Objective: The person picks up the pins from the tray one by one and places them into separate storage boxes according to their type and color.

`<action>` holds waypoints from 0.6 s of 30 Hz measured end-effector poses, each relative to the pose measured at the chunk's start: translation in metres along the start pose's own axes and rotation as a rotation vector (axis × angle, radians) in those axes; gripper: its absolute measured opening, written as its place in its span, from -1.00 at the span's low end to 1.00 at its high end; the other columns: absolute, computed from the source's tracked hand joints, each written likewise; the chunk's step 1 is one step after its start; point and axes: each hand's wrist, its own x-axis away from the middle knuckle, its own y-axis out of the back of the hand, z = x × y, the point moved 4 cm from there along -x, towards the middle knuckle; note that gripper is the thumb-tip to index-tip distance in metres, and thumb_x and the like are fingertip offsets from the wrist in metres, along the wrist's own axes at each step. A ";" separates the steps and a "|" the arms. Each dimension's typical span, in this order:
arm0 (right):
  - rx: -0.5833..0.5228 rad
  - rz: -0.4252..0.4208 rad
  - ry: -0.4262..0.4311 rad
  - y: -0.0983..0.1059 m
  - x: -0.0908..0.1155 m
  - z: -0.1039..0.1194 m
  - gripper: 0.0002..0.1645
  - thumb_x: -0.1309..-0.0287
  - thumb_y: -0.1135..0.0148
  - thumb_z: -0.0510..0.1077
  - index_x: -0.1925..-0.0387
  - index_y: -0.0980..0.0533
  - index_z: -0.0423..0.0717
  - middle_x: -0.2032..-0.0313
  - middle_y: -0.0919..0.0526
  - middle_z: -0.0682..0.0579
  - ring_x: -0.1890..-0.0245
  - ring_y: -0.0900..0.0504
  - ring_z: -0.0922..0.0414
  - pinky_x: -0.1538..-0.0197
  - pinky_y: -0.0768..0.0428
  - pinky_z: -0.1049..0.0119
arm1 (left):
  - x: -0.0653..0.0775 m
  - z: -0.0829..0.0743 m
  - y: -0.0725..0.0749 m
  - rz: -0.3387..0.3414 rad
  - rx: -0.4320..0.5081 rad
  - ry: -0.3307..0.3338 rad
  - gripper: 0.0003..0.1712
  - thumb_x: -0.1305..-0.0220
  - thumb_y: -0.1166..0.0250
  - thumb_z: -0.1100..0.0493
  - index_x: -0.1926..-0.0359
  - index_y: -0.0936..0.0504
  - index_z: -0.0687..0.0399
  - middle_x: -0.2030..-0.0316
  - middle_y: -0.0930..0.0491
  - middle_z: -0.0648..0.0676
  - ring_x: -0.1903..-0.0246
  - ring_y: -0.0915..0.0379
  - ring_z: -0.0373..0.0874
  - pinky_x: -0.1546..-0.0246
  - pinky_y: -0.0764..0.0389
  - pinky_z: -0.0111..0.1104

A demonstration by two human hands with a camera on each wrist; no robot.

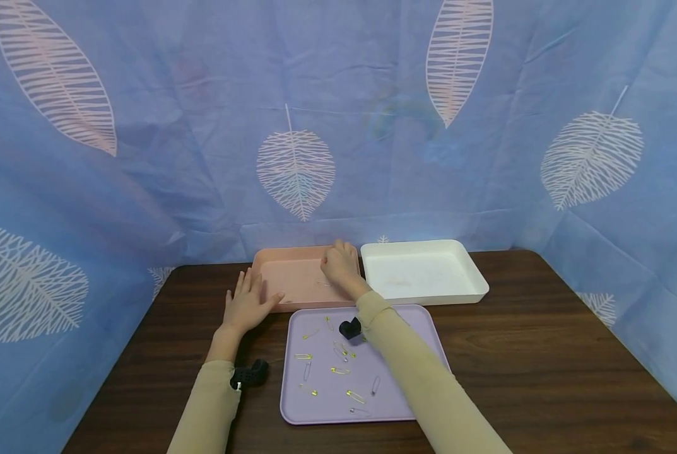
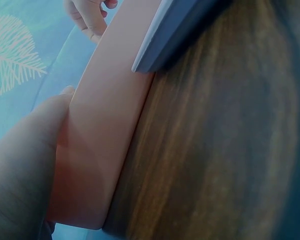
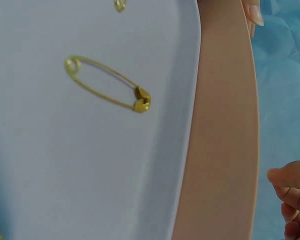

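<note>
My left hand (image 1: pixel 246 309) rests at the left side of the pink tray (image 1: pixel 289 274), fingers extended and thumb over the near rim. In the left wrist view the thumb (image 2: pixel 27 150) lies against the tray's side. Over the right part of this tray is my right hand (image 1: pixel 340 265), fingers curled. Nothing shows between its thumb and fingers (image 3: pixel 290 177) in the right wrist view. A thin silvery safety pin (image 1: pixel 323 283) lies in the pink tray beside it. Several gold and silver safety pins (image 1: pixel 340 371) are scattered on the lilac tray (image 1: pixel 366 413) nearer me.
A white tray (image 1: pixel 423 271) stands right of the pink one, at the back of the dark wooden table (image 1: pixel 542 353). A blue leaf-patterned cloth (image 1: pixel 372 176) hangs behind. My right sleeve (image 1: pixel 423 384) crosses the lilac tray and hides part of it.
</note>
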 end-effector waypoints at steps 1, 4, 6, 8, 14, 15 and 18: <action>-0.004 -0.002 0.002 0.001 0.001 0.000 -0.66 -0.19 -0.13 -0.22 0.69 -0.37 -0.01 0.25 -0.41 -0.03 0.12 -0.29 -0.02 -0.28 -0.24 0.00 | 0.000 0.000 0.000 0.000 0.001 0.000 0.11 -0.25 -0.02 -0.48 -0.53 0.03 0.16 -0.55 0.30 0.24 -0.54 0.40 0.21 -0.36 0.22 0.36; -0.016 -0.008 0.007 0.004 0.004 0.000 -0.70 -0.21 -0.16 -0.19 0.64 -0.45 -0.03 0.23 -0.44 -0.04 0.12 -0.30 -0.02 -0.25 -0.26 0.03 | 0.000 0.000 0.000 0.000 -0.002 -0.001 0.12 -0.24 -0.02 -0.48 -0.53 0.04 0.17 -0.55 0.30 0.24 -0.54 0.41 0.21 -0.36 0.22 0.36; -0.035 -0.011 0.014 0.006 0.006 0.000 -0.75 -0.21 -0.18 -0.19 0.59 -0.50 -0.04 0.18 -0.45 -0.06 0.09 -0.31 -0.03 -0.22 -0.27 0.05 | 0.000 0.000 0.000 0.001 -0.003 0.000 0.12 -0.24 -0.02 -0.48 -0.53 0.04 0.17 -0.55 0.31 0.25 -0.54 0.41 0.21 -0.36 0.22 0.36; -0.059 -0.015 0.022 0.009 0.008 0.000 -0.80 -0.21 -0.21 -0.18 0.54 -0.55 -0.06 0.11 -0.47 -0.08 0.05 -0.32 -0.04 -0.18 -0.30 0.05 | 0.000 0.000 0.000 0.003 -0.002 0.002 0.12 -0.24 -0.02 -0.49 -0.53 0.04 0.17 -0.55 0.31 0.25 -0.54 0.41 0.21 -0.36 0.22 0.36; -0.110 -0.038 0.045 0.019 0.017 0.000 -0.89 -0.17 -0.24 -0.16 0.46 -0.61 -0.04 0.02 -0.49 -0.09 -0.01 -0.34 -0.05 -0.05 -0.37 0.09 | 0.000 0.001 -0.001 0.009 0.002 0.005 0.12 -0.24 -0.01 -0.48 -0.52 0.03 0.17 -0.55 0.30 0.25 -0.54 0.43 0.21 -0.36 0.23 0.36; -0.111 -0.043 0.050 0.020 0.018 0.000 -0.89 -0.16 -0.25 -0.16 0.46 -0.61 -0.04 0.02 -0.49 -0.09 -0.01 -0.34 -0.04 -0.03 -0.38 0.10 | -0.001 0.001 -0.001 0.010 0.000 0.006 0.12 -0.25 -0.01 -0.49 -0.52 0.03 0.18 -0.55 0.30 0.25 -0.54 0.43 0.21 -0.36 0.23 0.36; -0.111 -0.053 0.073 0.023 0.022 -0.001 -0.90 -0.17 -0.26 -0.15 0.44 -0.61 -0.03 0.03 -0.49 -0.09 0.00 -0.34 -0.03 -0.01 -0.39 0.12 | -0.001 0.001 -0.001 0.004 -0.004 0.002 0.12 -0.25 -0.01 -0.48 -0.52 0.02 0.20 -0.55 0.28 0.27 -0.54 0.43 0.22 -0.35 0.23 0.37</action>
